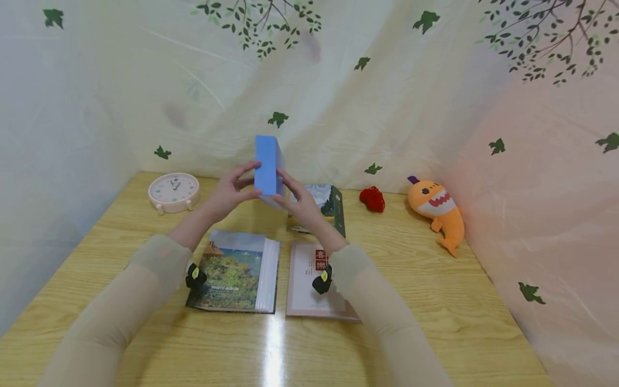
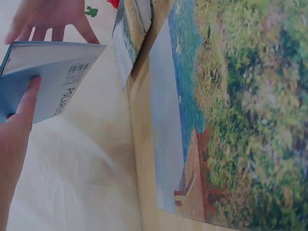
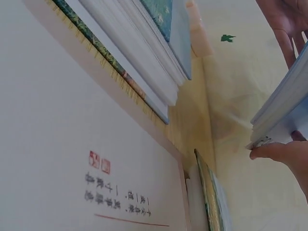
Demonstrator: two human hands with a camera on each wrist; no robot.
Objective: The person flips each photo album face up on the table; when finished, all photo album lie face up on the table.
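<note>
Raised above the back of the table, a blue album stands upright between both hands, its narrow blue side facing the head camera. My left hand grips its left side, with fingers and thumb spread along the edge. From the right, my right hand holds it, thumb low and fingers higher up. In the left wrist view the blue cover bears the word POLAROID and a barcode. White page edges show in the right wrist view. Below lie a photo album with a painted garden cover and a pale pink book with red characters.
Behind the pink book lies another album with a landscape cover, partly hidden by the right hand. A pink clock sits at the back left. Toward the back right are a red yarn bundle and an orange shark plush near the curtain.
</note>
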